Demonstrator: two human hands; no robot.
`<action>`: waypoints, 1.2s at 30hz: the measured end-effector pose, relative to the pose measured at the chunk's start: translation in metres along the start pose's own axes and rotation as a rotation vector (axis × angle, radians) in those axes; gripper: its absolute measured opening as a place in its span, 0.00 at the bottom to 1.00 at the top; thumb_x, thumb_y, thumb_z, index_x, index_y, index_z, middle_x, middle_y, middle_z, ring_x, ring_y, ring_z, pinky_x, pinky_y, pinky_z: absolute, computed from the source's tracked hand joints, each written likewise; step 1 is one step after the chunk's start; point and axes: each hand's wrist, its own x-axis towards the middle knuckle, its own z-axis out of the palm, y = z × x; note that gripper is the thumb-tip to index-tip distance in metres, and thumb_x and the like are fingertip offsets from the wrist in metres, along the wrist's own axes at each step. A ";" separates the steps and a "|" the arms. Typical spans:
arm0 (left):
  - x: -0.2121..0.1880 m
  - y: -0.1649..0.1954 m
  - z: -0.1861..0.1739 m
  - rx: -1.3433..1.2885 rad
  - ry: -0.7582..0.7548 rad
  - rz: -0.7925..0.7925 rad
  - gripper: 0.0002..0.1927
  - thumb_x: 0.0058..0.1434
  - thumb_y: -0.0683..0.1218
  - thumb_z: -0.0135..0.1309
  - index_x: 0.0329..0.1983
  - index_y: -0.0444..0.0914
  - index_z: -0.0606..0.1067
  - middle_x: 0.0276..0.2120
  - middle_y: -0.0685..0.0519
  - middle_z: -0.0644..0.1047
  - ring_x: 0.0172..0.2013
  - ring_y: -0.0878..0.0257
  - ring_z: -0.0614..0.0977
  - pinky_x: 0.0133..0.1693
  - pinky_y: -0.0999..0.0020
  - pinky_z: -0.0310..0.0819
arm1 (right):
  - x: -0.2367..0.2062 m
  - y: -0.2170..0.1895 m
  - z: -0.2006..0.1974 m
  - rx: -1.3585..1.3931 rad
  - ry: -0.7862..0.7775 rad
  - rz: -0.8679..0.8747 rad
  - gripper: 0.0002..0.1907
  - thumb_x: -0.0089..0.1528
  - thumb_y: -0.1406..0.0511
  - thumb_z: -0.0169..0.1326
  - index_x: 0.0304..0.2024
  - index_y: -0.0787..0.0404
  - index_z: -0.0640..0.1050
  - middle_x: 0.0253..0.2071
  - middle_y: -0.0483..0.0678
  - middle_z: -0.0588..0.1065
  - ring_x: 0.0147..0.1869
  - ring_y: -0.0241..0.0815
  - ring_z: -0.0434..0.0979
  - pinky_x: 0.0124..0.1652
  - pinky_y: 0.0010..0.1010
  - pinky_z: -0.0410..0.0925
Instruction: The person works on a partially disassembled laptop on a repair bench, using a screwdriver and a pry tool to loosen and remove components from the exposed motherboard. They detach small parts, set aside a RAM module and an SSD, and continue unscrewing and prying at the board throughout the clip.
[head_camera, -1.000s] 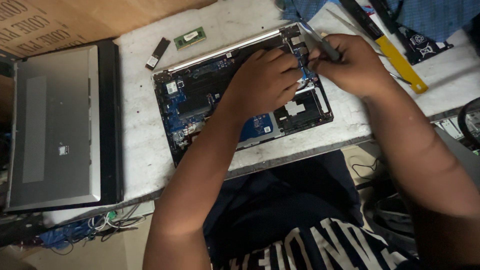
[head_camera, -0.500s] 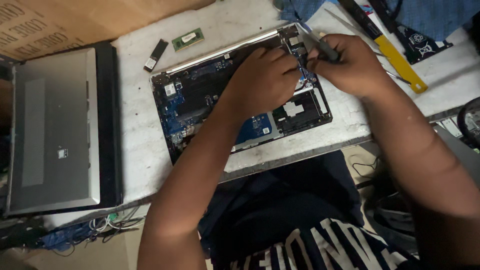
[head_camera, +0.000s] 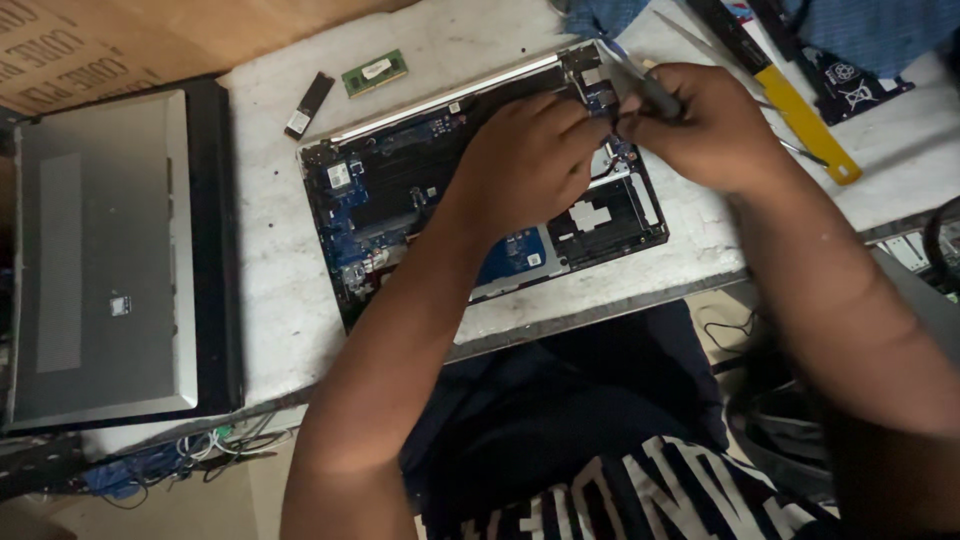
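Observation:
An opened laptop base lies on the white worktable, its blue circuit board and dark inner parts exposed. My left hand rests on the upper middle of the board with fingers curled down near the right hinge corner. My right hand is closed around a thin grey screwdriver, its tip pointing to the same corner, right beside my left fingertips. What the left fingers pinch, if anything, is hidden.
A closed grey laptop sits on a black one at the left. A green memory module and a slim black drive stick lie above the open base. A yellow-handled tool and a blue cloth lie at the top right. Cables hang below the table edge.
Both hands stay at the laptop's right hinge corner with only slight shifts; the view has drifted a little.

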 end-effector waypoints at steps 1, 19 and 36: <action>0.000 -0.001 -0.001 -0.024 0.021 0.010 0.15 0.57 0.41 0.60 0.48 0.37 0.79 0.42 0.51 0.75 0.45 0.51 0.77 0.46 0.56 0.74 | 0.000 0.000 0.000 0.002 -0.006 -0.010 0.05 0.64 0.68 0.63 0.41 0.62 0.80 0.33 0.41 0.76 0.38 0.28 0.71 0.38 0.23 0.66; 0.005 -0.005 0.001 -0.114 -0.098 -0.040 0.16 0.57 0.45 0.62 0.49 0.42 0.77 0.46 0.54 0.73 0.50 0.55 0.76 0.50 0.55 0.69 | 0.000 -0.001 -0.002 -0.008 0.001 -0.001 0.06 0.62 0.68 0.62 0.41 0.61 0.80 0.31 0.39 0.75 0.34 0.27 0.70 0.34 0.21 0.64; 0.007 -0.007 0.006 -0.160 -0.103 -0.066 0.12 0.62 0.41 0.59 0.49 0.40 0.78 0.45 0.53 0.76 0.50 0.54 0.77 0.53 0.56 0.72 | 0.002 0.005 0.001 0.102 -0.031 -0.017 0.07 0.62 0.72 0.61 0.43 0.63 0.79 0.36 0.43 0.78 0.41 0.30 0.76 0.42 0.23 0.70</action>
